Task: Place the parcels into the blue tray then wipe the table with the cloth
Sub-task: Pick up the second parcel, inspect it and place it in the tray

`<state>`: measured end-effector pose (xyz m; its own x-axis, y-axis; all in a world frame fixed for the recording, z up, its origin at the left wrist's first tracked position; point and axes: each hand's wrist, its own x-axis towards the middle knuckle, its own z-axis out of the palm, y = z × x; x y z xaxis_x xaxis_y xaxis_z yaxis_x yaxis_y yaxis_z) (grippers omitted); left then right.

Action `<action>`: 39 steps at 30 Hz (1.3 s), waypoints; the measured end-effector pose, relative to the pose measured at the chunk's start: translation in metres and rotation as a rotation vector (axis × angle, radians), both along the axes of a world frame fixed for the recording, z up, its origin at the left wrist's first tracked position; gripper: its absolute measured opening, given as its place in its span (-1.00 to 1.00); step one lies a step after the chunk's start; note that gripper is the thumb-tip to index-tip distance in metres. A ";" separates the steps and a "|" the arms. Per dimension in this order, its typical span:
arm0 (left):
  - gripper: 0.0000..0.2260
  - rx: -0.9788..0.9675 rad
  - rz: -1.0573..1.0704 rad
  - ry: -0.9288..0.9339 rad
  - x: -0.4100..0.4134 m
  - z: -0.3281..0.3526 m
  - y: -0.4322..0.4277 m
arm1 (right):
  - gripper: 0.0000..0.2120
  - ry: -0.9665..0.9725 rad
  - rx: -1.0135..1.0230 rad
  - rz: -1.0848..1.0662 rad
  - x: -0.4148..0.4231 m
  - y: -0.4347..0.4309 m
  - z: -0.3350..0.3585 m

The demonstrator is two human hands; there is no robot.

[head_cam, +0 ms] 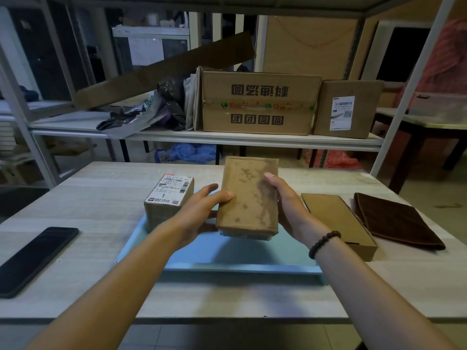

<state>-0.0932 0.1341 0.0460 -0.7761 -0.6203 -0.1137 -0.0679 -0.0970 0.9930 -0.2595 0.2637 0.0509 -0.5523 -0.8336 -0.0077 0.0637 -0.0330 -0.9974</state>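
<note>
A worn brown parcel (249,198) is held between both my hands above the blue tray (227,251). My left hand (199,210) grips its left side, and my right hand (288,205) grips its right side. A smaller labelled parcel (168,202) stands in the tray's far left corner. A flat cardboard parcel (338,221) lies on the table just right of the tray. A folded dark brown cloth (394,219) lies further right on the table.
A black phone (35,258) lies on the wooden table (101,198) at the left. Behind the table a metal shelf (252,140) carries two cardboard boxes (257,102) and crumpled bags. A shelf post (404,97) rises at the right.
</note>
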 end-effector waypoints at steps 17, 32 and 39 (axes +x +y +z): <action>-0.30 -0.395 0.254 0.145 -0.013 0.005 0.026 | -0.05 0.375 -0.015 -0.107 0.029 -0.010 0.000; -0.32 -0.141 0.122 0.158 -0.005 0.004 0.015 | -0.31 -0.048 0.000 0.034 0.012 -0.011 -0.012; -0.28 0.075 -0.076 0.084 0.001 -0.007 0.007 | 0.02 -0.002 -0.035 0.090 0.009 -0.017 -0.021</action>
